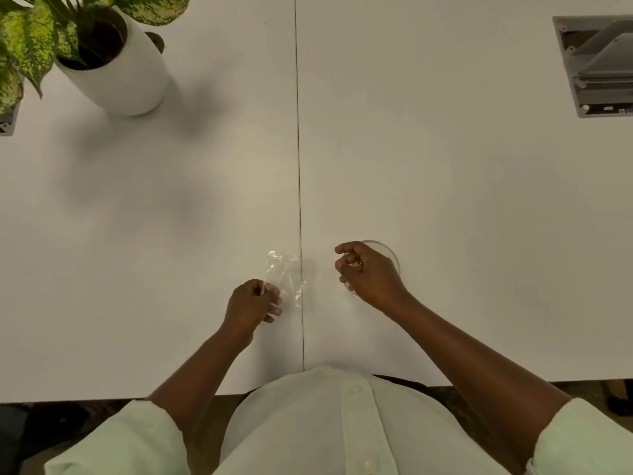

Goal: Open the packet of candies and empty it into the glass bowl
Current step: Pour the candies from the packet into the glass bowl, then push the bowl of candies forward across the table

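Seemingly nearly done: my left hand [251, 303] pinches the clear, empty-looking packet [282, 274] beside the glass bowl [394, 257]; my right hand [368, 272], over the bowl, cups a candy [356, 264]

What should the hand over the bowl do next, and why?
Probably open the right hand and let go into the glass bowl. It is curled right above the bowl with something small and orange between its fingers, likely a candy. The packet in the left hand looks clear and empty.
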`<state>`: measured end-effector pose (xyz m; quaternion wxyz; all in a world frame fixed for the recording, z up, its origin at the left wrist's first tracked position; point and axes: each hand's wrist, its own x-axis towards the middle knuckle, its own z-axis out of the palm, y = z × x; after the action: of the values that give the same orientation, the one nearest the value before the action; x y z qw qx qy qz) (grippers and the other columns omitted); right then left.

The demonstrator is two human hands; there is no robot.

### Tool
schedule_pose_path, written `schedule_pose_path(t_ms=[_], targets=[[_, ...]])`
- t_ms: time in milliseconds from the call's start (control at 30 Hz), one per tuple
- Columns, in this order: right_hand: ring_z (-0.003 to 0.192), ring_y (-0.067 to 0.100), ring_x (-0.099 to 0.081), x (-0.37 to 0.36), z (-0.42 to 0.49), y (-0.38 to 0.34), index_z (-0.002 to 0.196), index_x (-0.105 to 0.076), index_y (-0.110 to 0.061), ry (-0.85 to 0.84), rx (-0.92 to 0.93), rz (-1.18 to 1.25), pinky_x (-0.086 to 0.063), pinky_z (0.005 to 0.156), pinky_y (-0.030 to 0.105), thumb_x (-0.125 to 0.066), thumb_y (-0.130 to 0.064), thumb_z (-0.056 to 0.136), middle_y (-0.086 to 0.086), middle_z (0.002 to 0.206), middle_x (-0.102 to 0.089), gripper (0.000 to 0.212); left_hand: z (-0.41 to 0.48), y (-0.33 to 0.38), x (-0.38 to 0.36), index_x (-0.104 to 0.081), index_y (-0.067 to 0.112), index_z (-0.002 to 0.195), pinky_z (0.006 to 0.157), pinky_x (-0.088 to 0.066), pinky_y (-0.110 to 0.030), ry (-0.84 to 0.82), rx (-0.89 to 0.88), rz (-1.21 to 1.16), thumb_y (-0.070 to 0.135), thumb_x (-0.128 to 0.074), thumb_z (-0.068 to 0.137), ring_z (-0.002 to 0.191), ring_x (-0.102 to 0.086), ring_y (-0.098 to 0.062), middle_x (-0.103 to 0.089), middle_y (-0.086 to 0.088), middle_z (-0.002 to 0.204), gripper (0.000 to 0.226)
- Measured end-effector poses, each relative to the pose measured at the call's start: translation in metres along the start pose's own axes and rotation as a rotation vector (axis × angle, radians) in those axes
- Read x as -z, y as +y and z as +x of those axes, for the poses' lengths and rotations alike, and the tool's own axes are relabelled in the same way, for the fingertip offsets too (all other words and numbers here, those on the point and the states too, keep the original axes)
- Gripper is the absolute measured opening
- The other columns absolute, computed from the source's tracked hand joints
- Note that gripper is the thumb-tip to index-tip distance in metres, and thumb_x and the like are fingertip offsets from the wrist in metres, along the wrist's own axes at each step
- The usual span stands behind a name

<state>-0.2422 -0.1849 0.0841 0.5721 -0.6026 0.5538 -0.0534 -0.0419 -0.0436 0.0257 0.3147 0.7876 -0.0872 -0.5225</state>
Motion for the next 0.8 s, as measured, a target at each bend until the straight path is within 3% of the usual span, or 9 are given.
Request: schedule_pose_path(t_ms=[133, 233, 333, 400, 533, 667, 800], targets=[[0.092, 0.028, -0.074, 0.008, 0.003, 0.002, 0.113, -0.071, -0.016, 0.031, -0.029, -0.030, -0.059, 0.091, 0.044, -0.063, -0.016, 0.096, 0.006, 0.098, -0.076, 0.018, 0.010, -0.016, 0.000, -0.067, 0.001, 0.096, 0.060, -0.060, -0.035, 0.118, 0.057, -0.038, 0.009, -0.066, 0.092, 0.066, -0.072, -0.026, -0.076, -0.019, 0.087, 0.009], [0.088, 0.023, -0.076, 0.013, 0.002, 0.009, 0.109, -0.072, -0.017, 0.049, -0.059, -0.052, -0.059, 0.092, 0.045, -0.063, -0.018, 0.096, 0.001, 0.097, -0.078, 0.016, 0.014, -0.024, -0.002, -0.065, 0.000, 0.098, 0.069, -0.064, -0.042, 0.183, 0.070, 0.025, 0.017, -0.070, 0.090, 0.067, -0.072, -0.028, -0.075, -0.021, 0.086, 0.019], [0.081, 0.016, -0.074, 0.018, -0.001, 0.015, 0.107, -0.073, -0.018, 0.071, -0.074, -0.082, -0.060, 0.088, 0.043, -0.064, -0.021, 0.096, -0.012, 0.087, -0.075, 0.015, 0.012, -0.025, -0.002, -0.061, 0.007, 0.092, 0.076, -0.059, -0.044, 0.251, 0.005, 0.321, 0.040, -0.072, 0.086, 0.078, -0.070, -0.031, -0.072, -0.014, 0.088, 0.035], [0.085, 0.016, -0.074, 0.022, -0.001, 0.021, 0.106, -0.073, -0.020, 0.094, -0.079, -0.073, -0.060, 0.087, 0.042, -0.064, -0.022, 0.095, -0.012, 0.089, -0.075, 0.015, 0.007, -0.025, -0.003, -0.060, 0.005, 0.105, 0.081, -0.053, -0.043, 0.316, -0.059, 0.585, 0.053, -0.071, 0.083, 0.096, -0.065, -0.034, -0.065, -0.014, 0.104, 0.054], [0.092, 0.022, -0.074, 0.035, -0.002, 0.034, 0.109, -0.071, -0.022, 0.226, -0.031, -0.129, -0.056, 0.083, 0.036, -0.066, -0.027, 0.095, -0.004, 0.098, -0.075, 0.016, -0.003, -0.016, -0.012, -0.056, -0.002, 0.117, 0.076, -0.052, -0.048, 0.460, -0.315, 0.851, 0.053, -0.070, 0.083, 0.096, -0.061, -0.041, -0.058, -0.022, 0.108, 0.066], [0.088, 0.022, -0.069, 0.050, -0.003, 0.053, 0.124, -0.062, -0.020, 0.416, 0.051, -0.333, -0.055, 0.080, 0.037, -0.066, -0.036, 0.095, -0.002, 0.100, -0.069, 0.033, -0.006, 0.006, -0.037, -0.056, 0.004, 0.125, 0.084, -0.052, -0.045, 0.348, -0.503, 0.741, 0.047, -0.067, 0.089, 0.105, -0.061, -0.036, -0.061, -0.018, 0.115, 0.058], [0.090, 0.021, -0.064, 0.055, -0.003, 0.068, 0.136, -0.052, -0.018, 0.398, -0.028, -0.406, -0.047, 0.078, 0.033, -0.063, -0.044, 0.095, 0.005, 0.109, -0.068, 0.049, -0.007, 0.031, -0.073, -0.052, 0.010, 0.133, 0.079, -0.050, -0.034, 0.093, -0.577, 0.567, 0.046, -0.062, 0.094, 0.096, -0.062, -0.022, -0.063, -0.012, 0.116, 0.054]])
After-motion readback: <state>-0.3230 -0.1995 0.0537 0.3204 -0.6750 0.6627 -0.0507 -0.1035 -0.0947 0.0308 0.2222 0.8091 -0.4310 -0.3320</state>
